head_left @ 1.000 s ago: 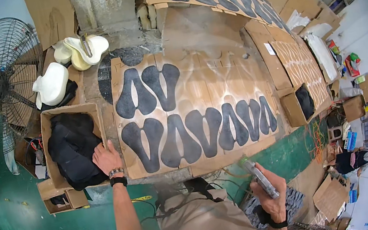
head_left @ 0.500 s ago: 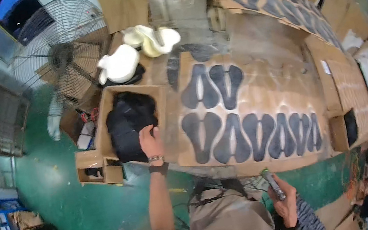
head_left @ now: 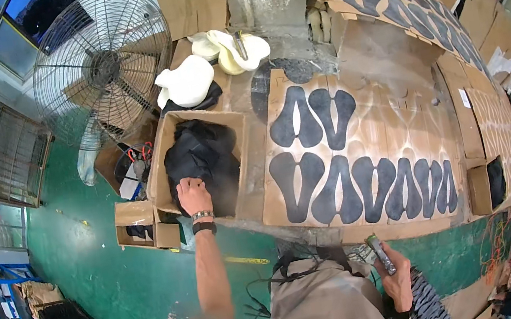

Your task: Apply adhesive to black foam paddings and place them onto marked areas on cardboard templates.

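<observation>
My left hand (head_left: 195, 196) reaches into an open cardboard box (head_left: 241, 152), its fingers curled onto the near edge of a heap of black cloth (head_left: 199, 151). Part of the box's inner floor shows to the right of the heap. Low on the right, my right hand (head_left: 396, 276) is wrapped around a slim silvery tool (head_left: 381, 254) with a greenish tip; its exact kind I cannot make out. Dark figure-eight-shaped pieces (head_left: 300, 186) lie in rows on a cardboard sheet (head_left: 396, 117) to the right of the box.
A large caged fan (head_left: 102, 67) stands at the far left. White moulded shells (head_left: 186, 82) sit behind the box. A small carton (head_left: 134, 213) adjoins its near left corner, with red-handled pliers (head_left: 146, 151) beside it. Another cardboard sheet of dark pieces (head_left: 406, 12) rests at the far right.
My left hand has moved left across the box, and the black cloth has shifted left with it, baring more of the box's right side. The right hand stays put. The whole view has swung slightly.
</observation>
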{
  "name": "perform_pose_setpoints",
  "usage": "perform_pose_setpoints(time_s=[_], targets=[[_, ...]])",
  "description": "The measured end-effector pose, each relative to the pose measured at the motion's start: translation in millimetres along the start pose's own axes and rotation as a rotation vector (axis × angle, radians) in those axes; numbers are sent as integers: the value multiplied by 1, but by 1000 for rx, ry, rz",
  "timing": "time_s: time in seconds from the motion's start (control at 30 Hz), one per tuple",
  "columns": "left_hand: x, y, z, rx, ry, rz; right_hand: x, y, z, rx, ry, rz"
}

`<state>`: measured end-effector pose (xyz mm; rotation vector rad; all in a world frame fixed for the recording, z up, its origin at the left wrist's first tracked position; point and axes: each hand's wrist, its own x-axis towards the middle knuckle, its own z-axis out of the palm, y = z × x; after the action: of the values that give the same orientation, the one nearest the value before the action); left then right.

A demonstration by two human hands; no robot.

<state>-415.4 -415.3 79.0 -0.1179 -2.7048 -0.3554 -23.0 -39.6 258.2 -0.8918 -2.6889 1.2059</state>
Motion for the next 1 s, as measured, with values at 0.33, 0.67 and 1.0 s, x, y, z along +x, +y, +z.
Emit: perform_pose_setpoints(time_s=[0.33,0.67,1.0], targets=[[-11,14,-23,-32,-167,39,-29,-21,8,-65,-33,83],[-19,-3,-20,13,-26,120,-39,7,11,-46,-46,108],[9,18,5,53,-254,-49,-12,87,-37,-82,-110,-200]])
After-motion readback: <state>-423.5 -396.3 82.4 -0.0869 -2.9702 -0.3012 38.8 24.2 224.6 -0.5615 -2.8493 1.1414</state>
